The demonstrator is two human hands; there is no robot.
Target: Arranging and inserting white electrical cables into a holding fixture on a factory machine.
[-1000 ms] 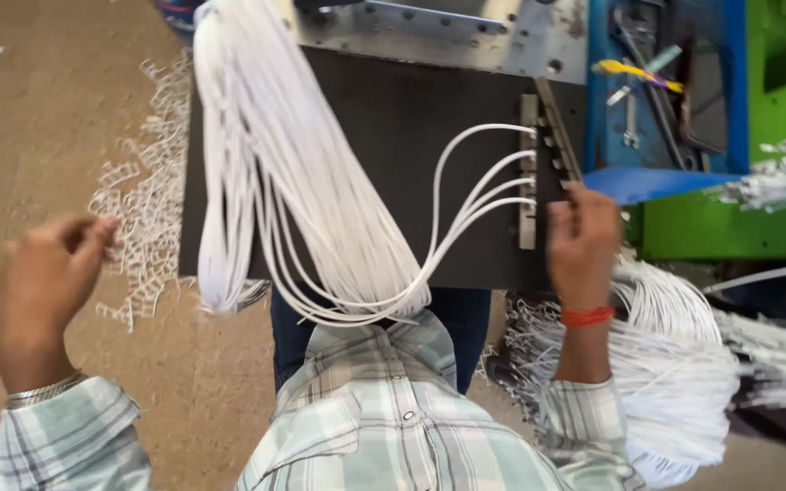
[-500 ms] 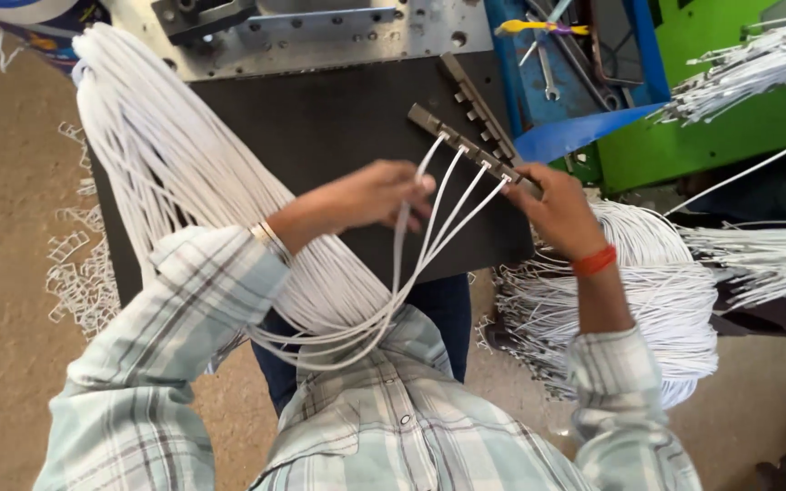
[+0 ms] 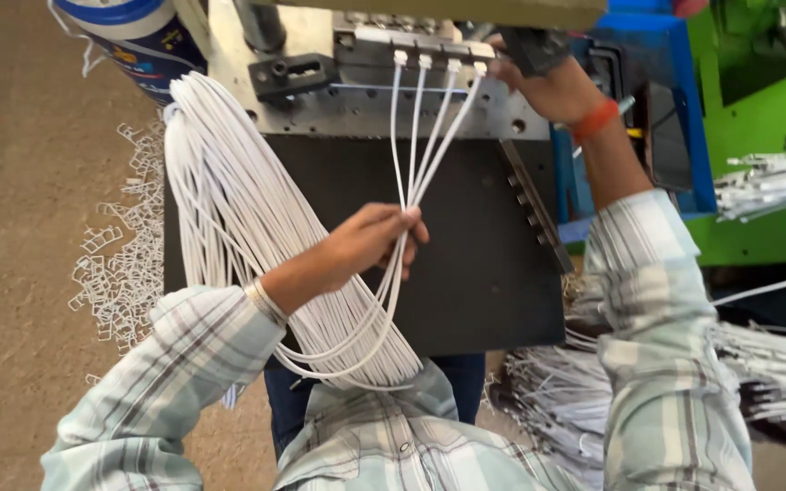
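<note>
My left hand (image 3: 377, 238) is closed around four thin white cords (image 3: 416, 136), pinching them together over the middle of the black flat bench (image 3: 493, 273). From that pinch the cords fan out and run away from me, their long axis pointing toward the far edge of the bench, where each white end plug sits in the grey metal clamp bar (image 3: 429, 55) of the machine. My right hand (image 3: 548, 82) is up at that far edge, just beside the right-most plug and touching the bar; I cannot tell whether its fingers are gripping anything there. So the cord ends lie straight ahead of my left hand and right at my right hand, which is the nearer one. Behind my left wrist the cords loop back toward my chest and join the thick white cord bundle (image 3: 229, 209) draped along the bench's left edge.
</note>
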